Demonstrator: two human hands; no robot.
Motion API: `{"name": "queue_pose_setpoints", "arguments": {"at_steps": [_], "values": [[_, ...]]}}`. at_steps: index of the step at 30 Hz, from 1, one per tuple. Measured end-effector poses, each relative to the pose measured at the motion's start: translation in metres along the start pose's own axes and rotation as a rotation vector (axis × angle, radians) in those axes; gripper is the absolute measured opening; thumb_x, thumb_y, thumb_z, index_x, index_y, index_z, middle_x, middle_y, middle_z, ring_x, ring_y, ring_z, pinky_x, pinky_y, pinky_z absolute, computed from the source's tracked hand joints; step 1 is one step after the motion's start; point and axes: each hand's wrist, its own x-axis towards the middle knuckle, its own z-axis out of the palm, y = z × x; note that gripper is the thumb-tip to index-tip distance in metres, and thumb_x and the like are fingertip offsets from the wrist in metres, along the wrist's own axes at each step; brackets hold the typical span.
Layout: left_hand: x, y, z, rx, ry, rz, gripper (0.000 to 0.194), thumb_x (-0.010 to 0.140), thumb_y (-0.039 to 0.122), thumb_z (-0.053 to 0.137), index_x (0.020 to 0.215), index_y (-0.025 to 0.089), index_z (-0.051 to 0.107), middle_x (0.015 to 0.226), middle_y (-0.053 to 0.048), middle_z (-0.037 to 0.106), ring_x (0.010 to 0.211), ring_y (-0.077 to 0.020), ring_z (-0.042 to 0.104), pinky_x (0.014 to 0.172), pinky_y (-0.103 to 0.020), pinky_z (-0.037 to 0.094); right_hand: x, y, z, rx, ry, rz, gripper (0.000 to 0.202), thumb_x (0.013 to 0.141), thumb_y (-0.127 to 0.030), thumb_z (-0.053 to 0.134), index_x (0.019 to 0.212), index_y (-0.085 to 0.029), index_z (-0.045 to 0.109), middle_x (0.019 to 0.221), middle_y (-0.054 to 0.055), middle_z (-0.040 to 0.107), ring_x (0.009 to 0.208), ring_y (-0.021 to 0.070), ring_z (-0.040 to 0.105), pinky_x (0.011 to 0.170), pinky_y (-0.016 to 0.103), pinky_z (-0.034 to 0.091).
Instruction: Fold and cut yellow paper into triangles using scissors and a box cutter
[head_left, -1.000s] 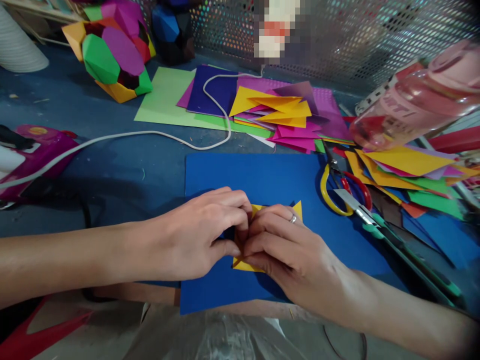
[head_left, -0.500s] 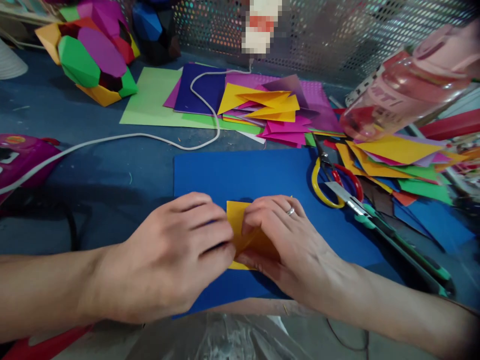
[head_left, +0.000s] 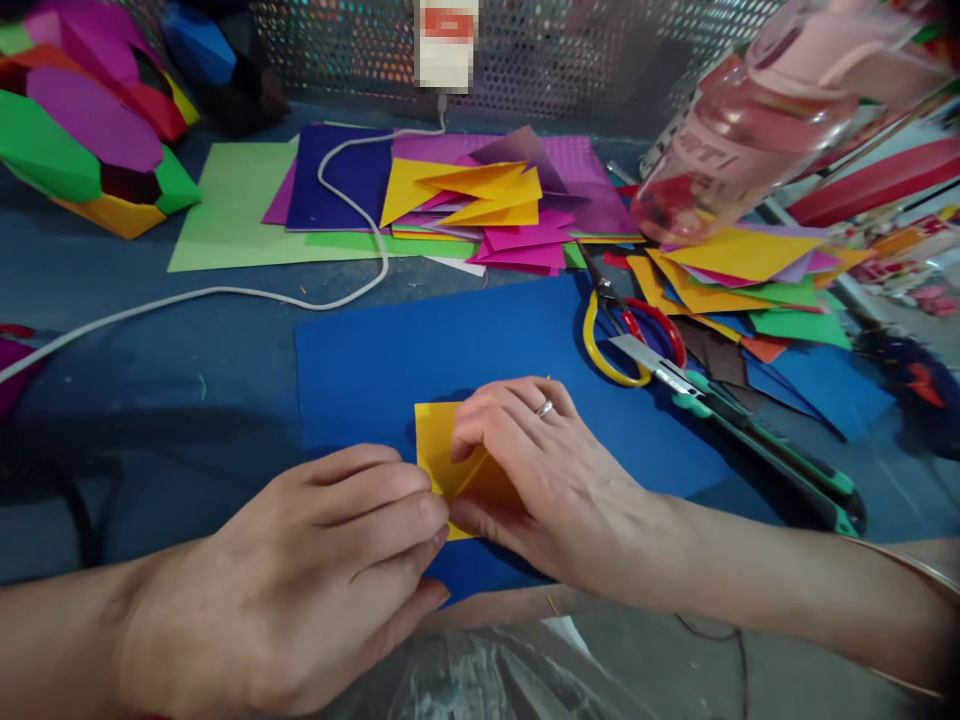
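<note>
A small yellow sheet of paper (head_left: 433, 430) with a diagonal crease lies on a blue board (head_left: 360, 370). My right hand (head_left: 540, 470), with a ring on one finger, curves over the sheet's right part, its thumb and fingertips pressed on the paper. From the left, my left hand (head_left: 322, 570) reaches in, fingers bent and held together, fingertips at the paper's left edge. Its thumb shows below, near the board's front edge. The hands hide much of the sheet's right side and lower left corner.
Right of the hands lie scissors (head_left: 637, 340) and a green-black utility knife (head_left: 765, 440). Folded coloured papers (head_left: 480, 195) are piled behind the board, more papers (head_left: 750, 270) near a pink bottle (head_left: 742, 140). A white cable (head_left: 300, 297) crosses the table. A paper polyhedron (head_left: 90, 130) stands back left.
The view has shifted right, so the scene sits further left. My left hand is lower against the paper, and its thumb now shows. The right hand keeps its place on the sheet.
</note>
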Motion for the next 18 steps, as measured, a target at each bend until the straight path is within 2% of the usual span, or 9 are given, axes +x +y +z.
{"name": "queue_pose_setpoints", "arguments": {"at_steps": [4,7,14,18], "values": [[-0.005,0.008,0.004,0.058,0.034,-0.007,0.018,0.095,0.019,0.057,0.086,0.018,0.072,0.098,-0.001,0.072,0.1,-0.0173,0.059,0.105,-0.033,0.041,-0.003,-0.003,0.0,-0.016,-0.017,0.004,0.025,0.093,-0.037,0.056,0.106,-0.017,0.051,0.116,0.01,0.062,0.106,0.0246,0.051,0.092,0.044,0.031],[-0.008,0.014,0.005,0.092,0.036,0.001,0.019,0.096,0.018,0.055,0.089,0.017,0.072,0.1,-0.001,0.072,0.106,-0.017,0.058,0.11,-0.032,0.037,-0.006,-0.005,0.0,-0.024,-0.031,0.007,0.031,0.093,-0.037,0.055,0.115,-0.016,0.05,0.125,0.012,0.06,0.113,0.027,0.049,0.097,0.047,0.029],[-0.004,0.015,0.004,0.097,0.054,-0.006,0.021,0.097,0.018,0.053,0.089,0.017,0.073,0.093,0.0,0.073,0.098,-0.0161,0.063,0.102,-0.029,0.046,-0.01,-0.002,-0.001,-0.078,-0.003,-0.005,0.045,0.093,-0.045,0.057,0.128,-0.017,0.048,0.135,0.013,0.054,0.137,0.028,0.037,0.112,0.05,0.024],[-0.005,0.014,0.003,0.084,0.051,-0.009,0.019,0.096,0.015,0.054,0.092,0.017,0.072,0.095,0.001,0.073,0.098,-0.0161,0.062,0.105,-0.03,0.043,-0.015,0.001,-0.004,-0.1,-0.014,0.005,0.052,0.092,-0.045,0.059,0.134,-0.017,0.044,0.141,0.014,0.051,0.144,0.029,0.029,0.115,0.054,0.021]]}}
